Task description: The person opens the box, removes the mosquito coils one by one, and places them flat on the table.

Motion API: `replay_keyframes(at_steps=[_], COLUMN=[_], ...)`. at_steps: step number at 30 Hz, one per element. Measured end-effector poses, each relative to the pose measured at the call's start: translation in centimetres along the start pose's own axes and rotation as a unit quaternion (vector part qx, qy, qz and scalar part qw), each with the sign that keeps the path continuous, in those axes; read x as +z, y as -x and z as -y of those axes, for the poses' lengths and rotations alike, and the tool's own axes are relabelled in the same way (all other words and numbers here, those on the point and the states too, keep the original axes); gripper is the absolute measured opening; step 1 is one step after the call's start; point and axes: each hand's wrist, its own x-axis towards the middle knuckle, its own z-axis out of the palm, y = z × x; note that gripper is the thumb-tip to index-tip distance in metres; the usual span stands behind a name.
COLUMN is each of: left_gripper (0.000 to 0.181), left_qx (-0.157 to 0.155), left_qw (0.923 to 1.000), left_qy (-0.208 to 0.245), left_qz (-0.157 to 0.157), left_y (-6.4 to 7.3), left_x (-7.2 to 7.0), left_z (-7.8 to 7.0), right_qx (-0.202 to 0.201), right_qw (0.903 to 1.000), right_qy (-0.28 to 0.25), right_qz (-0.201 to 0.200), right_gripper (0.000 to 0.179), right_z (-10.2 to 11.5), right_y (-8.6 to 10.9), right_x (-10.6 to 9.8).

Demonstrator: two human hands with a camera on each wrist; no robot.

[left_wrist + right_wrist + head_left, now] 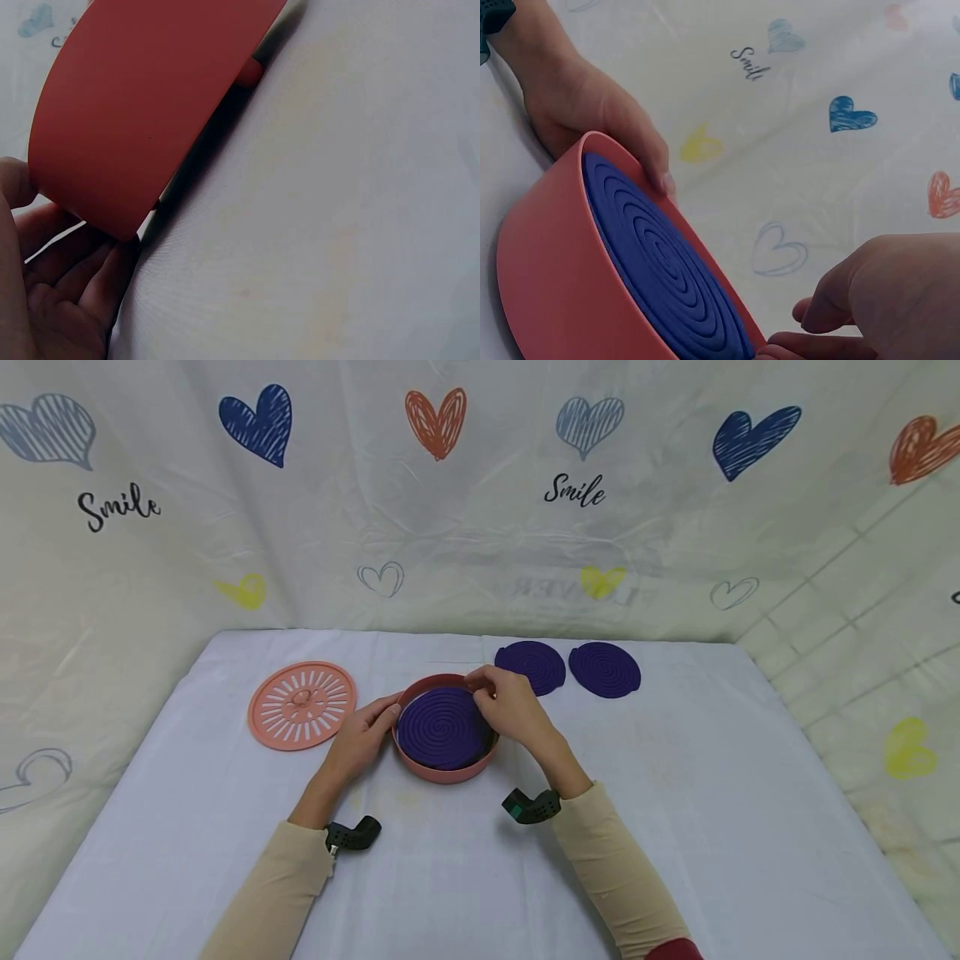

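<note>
A purple spiral mosquito coil (442,727) lies inside a round coral mosquito coil holder (446,774), a little below its rim. My left hand (358,742) grips the holder's left side, thumb at the rim and fingers against the outer wall and lower edge. In the left wrist view, the holder's wall (142,105) stands close over the cloth, with a small foot (249,73) underneath. My right hand (513,706) is at the back right rim, fingertips touching there beside the coil's edge. In the right wrist view its thumb (829,304) stands apart from the fingers.
A coral slotted lid (302,706) with a knob lies on the white cloth to the left. Two more purple coils, one behind my right hand (536,664) and another to its right (604,670), lie near the back edge. A heart-printed curtain (480,527) hangs behind.
</note>
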Motion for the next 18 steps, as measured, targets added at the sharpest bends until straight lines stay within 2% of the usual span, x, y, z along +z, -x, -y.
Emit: replay_keyframes(at_steps=[9, 18], left_gripper=[0.048, 0.048], left_qx=[-0.003, -0.002], left_qw=[1.0, 1.0], left_qy=[-0.002, -0.004], left_qz=[0.005, 0.004], left_y=[0.03, 0.08], left_x=[0.03, 0.04], left_z=[-0.15, -0.11], right_qx=[0.009, 0.015], right_qw=[0.9998, 0.9989], right_qy=[0.014, 0.027], right_qz=[0.006, 0.034], right_gripper=[0.029, 0.031], right_z=[0.09, 0.43], right_y=[0.06, 0.15], right_x=[0.05, 0.22])
